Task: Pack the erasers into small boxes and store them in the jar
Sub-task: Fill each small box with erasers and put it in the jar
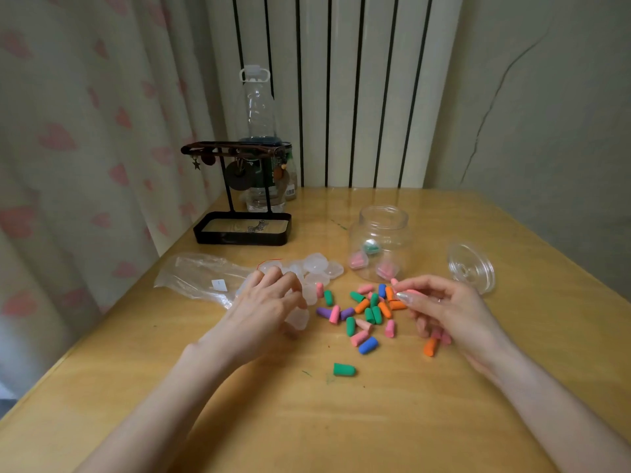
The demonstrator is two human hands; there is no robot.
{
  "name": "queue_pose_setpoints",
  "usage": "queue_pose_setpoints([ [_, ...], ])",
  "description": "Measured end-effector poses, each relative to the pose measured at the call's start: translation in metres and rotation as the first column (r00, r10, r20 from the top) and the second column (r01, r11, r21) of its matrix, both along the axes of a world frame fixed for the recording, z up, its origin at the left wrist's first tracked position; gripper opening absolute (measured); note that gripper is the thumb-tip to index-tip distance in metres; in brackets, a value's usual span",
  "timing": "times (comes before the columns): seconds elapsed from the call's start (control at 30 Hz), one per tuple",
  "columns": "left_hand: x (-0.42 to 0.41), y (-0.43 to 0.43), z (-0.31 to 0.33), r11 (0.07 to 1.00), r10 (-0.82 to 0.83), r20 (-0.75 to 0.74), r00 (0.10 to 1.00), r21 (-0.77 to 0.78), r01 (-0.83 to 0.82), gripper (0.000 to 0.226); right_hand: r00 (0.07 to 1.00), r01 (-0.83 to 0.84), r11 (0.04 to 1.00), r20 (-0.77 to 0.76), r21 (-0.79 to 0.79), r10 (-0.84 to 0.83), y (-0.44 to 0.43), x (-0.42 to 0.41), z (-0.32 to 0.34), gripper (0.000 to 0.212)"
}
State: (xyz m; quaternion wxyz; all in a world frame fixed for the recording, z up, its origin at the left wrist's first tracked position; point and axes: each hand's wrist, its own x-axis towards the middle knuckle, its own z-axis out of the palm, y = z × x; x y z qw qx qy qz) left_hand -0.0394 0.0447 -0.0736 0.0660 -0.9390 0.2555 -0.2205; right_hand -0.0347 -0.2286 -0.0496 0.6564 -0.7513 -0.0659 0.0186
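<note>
Both bare forearms reach forward over the table. The left hand [269, 302] lies palm down, fingers curled, seemingly closed on something pale. The right hand [444, 308] pinches thumb to forefinger, other fingers loosely bent.

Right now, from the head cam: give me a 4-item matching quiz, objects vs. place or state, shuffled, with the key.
Column A
1. jar
2. jar lid
3. lone green eraser
4. right hand

Column B
a. pinches a pink eraser
b. lies on the table, right of the jar
c. open, filled small boxes inside
d. lies apart, nearer the camera than the pile

Pairs: 1-c, 2-b, 3-d, 4-a
</note>
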Motion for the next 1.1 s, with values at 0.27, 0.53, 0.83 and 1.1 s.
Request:
queue_pose_setpoints([
  [0.27,-0.025,-0.032,0.023,0.398,-0.494,-0.248,0.833,-0.917,-0.036,0.053,0.962,-0.207,0.941,-0.119,0.269,0.246,0.008,-0.007,0.002,0.042],
  [0.53,-0.039,-0.062,0.019,0.572,-0.491,-0.031,0.87,-0.765,0.296,0.025,0.85,-0.477,0.864,-0.164,0.159,0.5,0.018,-0.019,0.004,0.055],
  [0.83,-0.049,-0.073,0.029,0.007,-0.586,-0.288,0.757,-0.937,-0.35,0.031,0.927,-0.228,0.972,0.292,-0.066,0.237,0.022,-0.022,0.0,0.033],
  [1.1,-0.05,-0.074,0.026,0.043,-0.657,-0.344,0.671,-0.905,-0.422,0.039,0.857,-0.117,0.934,0.441,-0.338,0.267,0.028,-0.026,-0.005,0.041],
])
